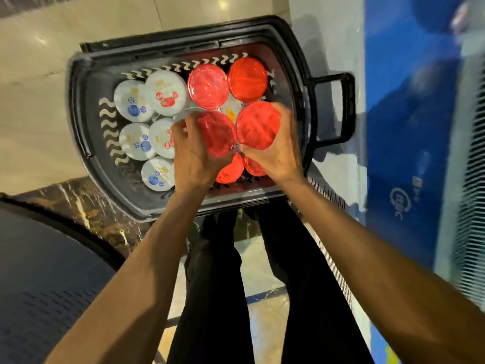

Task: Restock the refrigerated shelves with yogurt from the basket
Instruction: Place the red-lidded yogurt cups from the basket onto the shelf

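Two bare forearms [147,258] reach down over dark trouser legs [215,271] toward the goods. Largest in view is the blue cabinet front [409,127] on the right, blurred, with a slatted grille [472,185]; its shelves are out of view. Next comes the black plastic basket [78,114], low over the pale tiled floor [31,101] and just beside the cabinet, with its loop handle [346,109] folded out toward it.

Inside, the yogurt stands lid-up and touching: white foil-lidded cups [133,101] on the left half, red-lidded ones on the right. The left grip [194,153] curls round one red-lidded tub [217,135]. The right grip [273,151] clasps a second red-lidded tub [258,124], which touches the first. Two more red lids [208,88] sit by the far wall, and two lie partly hidden under the hands.

These tubs are probably light, with thin walls that give under a squeeze. The clear red lids look like snap-ons that could pop off, so the wall just under the lid rim seems the safer hold. Chilled plastic may be slick, and foil tops puncture easily.

Room is tight sideways, since neighbours press on every side and the basket wall rises around them. Straight up looks like the open way out, then right toward the cabinet, clear of the handle. A dark perforated surface [39,298] crowds the lower left.
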